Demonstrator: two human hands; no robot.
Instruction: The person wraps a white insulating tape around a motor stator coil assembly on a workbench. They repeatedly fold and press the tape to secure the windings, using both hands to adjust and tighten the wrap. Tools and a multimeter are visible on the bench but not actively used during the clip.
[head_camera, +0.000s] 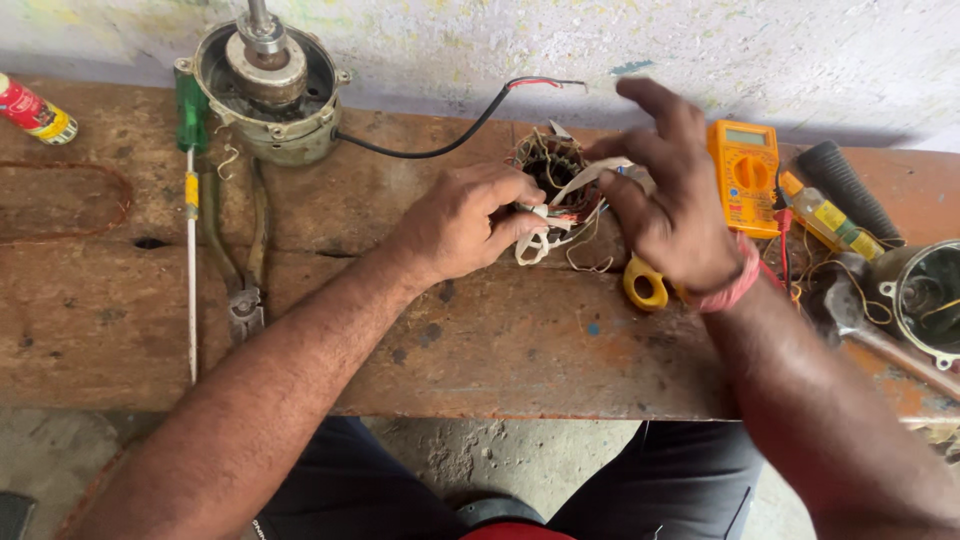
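Head view shows us working on a wound stator (556, 178) that sits on the wooden surface (500, 340), well right of the motor housing (270, 85) and level with its lower edge. Both our hands meet at it. Our left hand (462, 220) comes in from the stator's left, fingers curled and pinching the white sleeved leads at its near edge. Our right hand (672, 195) lies on the stator's right, half open, fingers spread and arched over the winding, fingertips touching a strip of white tape or sleeving; we cannot tell whether it grips it firmly. The stator stands with its bore roughly upward, leads trailing toward us. Both hands are at the stator itself, the left closed on it more firmly. Farther right of the motor housing, beyond our right hand, lies an orange multimeter (745, 175). A screwdriver (190, 200) and pliers (240, 260) lie just below the housing.
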